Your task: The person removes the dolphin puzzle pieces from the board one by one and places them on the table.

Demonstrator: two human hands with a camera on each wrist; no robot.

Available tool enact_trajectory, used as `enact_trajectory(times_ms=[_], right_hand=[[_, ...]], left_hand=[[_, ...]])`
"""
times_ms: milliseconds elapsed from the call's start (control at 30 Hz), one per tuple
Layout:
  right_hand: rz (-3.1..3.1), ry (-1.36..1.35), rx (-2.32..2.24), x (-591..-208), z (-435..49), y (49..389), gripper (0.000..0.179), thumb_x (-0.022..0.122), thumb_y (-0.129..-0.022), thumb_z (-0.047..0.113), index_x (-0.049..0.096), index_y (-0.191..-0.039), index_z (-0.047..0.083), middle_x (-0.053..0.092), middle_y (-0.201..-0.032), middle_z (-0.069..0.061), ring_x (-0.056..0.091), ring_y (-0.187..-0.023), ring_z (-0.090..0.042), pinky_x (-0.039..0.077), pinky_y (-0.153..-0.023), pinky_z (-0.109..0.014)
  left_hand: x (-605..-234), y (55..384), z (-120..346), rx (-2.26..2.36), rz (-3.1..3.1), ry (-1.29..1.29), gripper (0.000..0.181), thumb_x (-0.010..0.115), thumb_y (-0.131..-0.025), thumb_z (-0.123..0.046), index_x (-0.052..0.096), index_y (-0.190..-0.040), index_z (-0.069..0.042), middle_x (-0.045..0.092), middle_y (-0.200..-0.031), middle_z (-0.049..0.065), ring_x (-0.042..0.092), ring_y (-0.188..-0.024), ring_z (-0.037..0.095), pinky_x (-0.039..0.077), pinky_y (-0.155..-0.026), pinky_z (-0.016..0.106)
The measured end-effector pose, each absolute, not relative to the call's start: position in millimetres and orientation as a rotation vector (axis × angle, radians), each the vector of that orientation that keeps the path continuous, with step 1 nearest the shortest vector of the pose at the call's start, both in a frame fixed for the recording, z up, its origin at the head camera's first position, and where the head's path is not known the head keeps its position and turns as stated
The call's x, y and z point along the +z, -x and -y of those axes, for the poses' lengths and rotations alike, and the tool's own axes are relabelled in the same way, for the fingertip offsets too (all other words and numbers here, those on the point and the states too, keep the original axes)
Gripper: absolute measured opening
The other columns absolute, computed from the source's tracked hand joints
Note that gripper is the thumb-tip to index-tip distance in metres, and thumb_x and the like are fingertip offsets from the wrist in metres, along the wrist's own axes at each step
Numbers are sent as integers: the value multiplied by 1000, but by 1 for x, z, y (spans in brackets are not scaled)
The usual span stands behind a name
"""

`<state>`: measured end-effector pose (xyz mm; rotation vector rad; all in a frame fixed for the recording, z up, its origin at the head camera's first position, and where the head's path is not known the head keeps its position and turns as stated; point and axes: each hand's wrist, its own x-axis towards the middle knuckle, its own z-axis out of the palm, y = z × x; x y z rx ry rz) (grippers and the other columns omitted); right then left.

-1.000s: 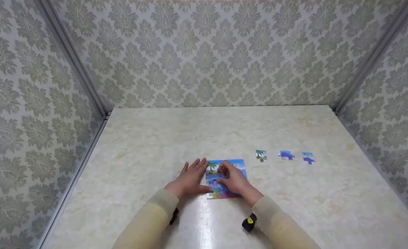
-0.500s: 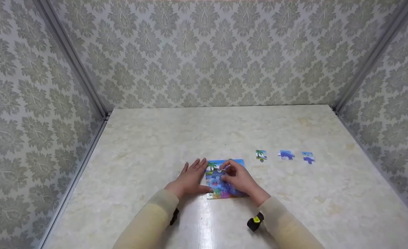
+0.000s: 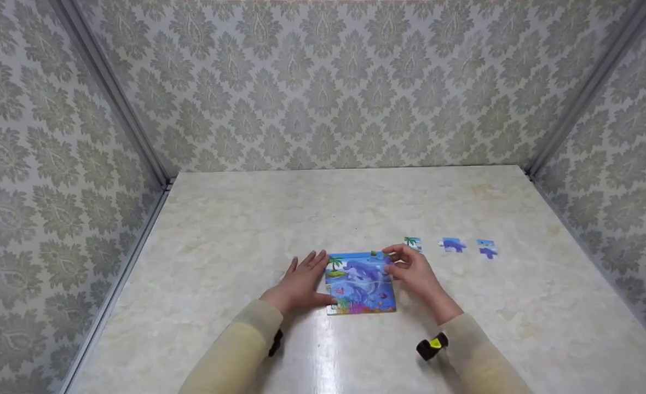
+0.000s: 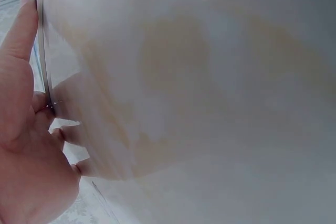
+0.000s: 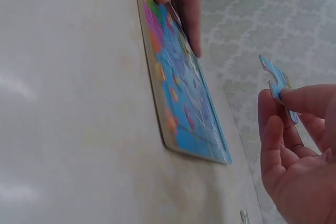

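A jigsaw puzzle board (image 3: 356, 295) with dolphins, a palm tree and coral lies flat on the table. My left hand (image 3: 300, 284) rests at its left edge, fingers spread and thumb on the lower left corner. Part of that hand (image 4: 31, 145) also shows in the left wrist view. At the board's upper right corner, my right hand (image 3: 419, 276) pinches a small puzzle piece (image 5: 278, 80) between thumb and fingers. The right wrist view shows this piece held up, apart from the board (image 5: 184, 87).
Three loose puzzle pieces lie to the right: a palm tree piece (image 3: 412, 242), partly hidden by the right hand, a purple dolphin piece (image 3: 453, 244) and another blue-purple piece (image 3: 486, 248). Patterned walls (image 3: 323, 82) enclose the table (image 3: 235, 213) at the back and sides.
My right hand has moved right, from over the middle of the board to its upper right corner, and the puzzle piece now shows in its fingers. The left hand has stayed still.
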<state>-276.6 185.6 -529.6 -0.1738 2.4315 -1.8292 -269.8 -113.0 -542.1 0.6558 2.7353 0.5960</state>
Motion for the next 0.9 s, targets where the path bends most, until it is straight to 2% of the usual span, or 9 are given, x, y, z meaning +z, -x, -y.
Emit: enact_trajectory(times_ms=[167, 300, 467, 567, 767, 900], right_hand=[[-2469, 88, -1783, -529, -219, 280, 34, 70, -95, 4, 66, -129, 4, 64, -111, -10, 69, -84, -15, 53, -70, -24], [-2526, 50, -1686, -531, -243, 280, 35, 69, -96, 6, 66, -131, 6, 63, -121, -13, 63, -93, -17, 54, -75, -23], [-2609, 30, -1563, -535, -265, 280, 33, 67, -96, 5, 68, -128, 7, 63, -122, -14, 58, -96, -19, 52, -77, -23], [-2622, 10, -1512, -539, -270, 281, 31, 66, -97, 5, 67, -128, 7, 62, -122, -14, 57, -96, -22, 52, -76, -27], [-2703, 0, -1378, -548, -270, 283, 30, 63, -96, 1, 68, -125, 9, 65, -121, -13, 56, -104, -24, 49, -88, -31], [-2767, -19, -1283, -553, -267, 285, 32, 64, -95, 0, 67, -126, 8, 65, -118, -13, 55, -103, -26, 47, -89, -36]], left_hand=[[-543, 271, 113, 591, -2743, -656, 108, 72, -88, -63, 17, -166, -12, 12, -175, 4, 7, -163, 28, 2, -130, 61], [-543, 271, 114, 596, -2743, -655, 109, 72, -88, -63, 17, -166, -12, 12, -175, 4, 6, -163, 28, 1, -130, 61], [-541, 271, 113, 604, -2739, -654, 109, 73, -88, -62, 17, -166, -11, 12, -175, 4, 7, -163, 28, 1, -130, 61], [-542, 271, 113, 599, -2741, -648, 109, 73, -88, -62, 17, -166, -11, 12, -175, 4, 7, -163, 28, 1, -130, 61], [-544, 271, 114, 609, -2733, -643, 108, 73, -88, -61, 17, -166, -12, 11, -175, 3, 6, -163, 28, 1, -130, 60], [-544, 271, 114, 624, -2728, -649, 107, 73, -88, -60, 18, -166, -11, 12, -175, 3, 6, -163, 28, 1, -130, 60]])
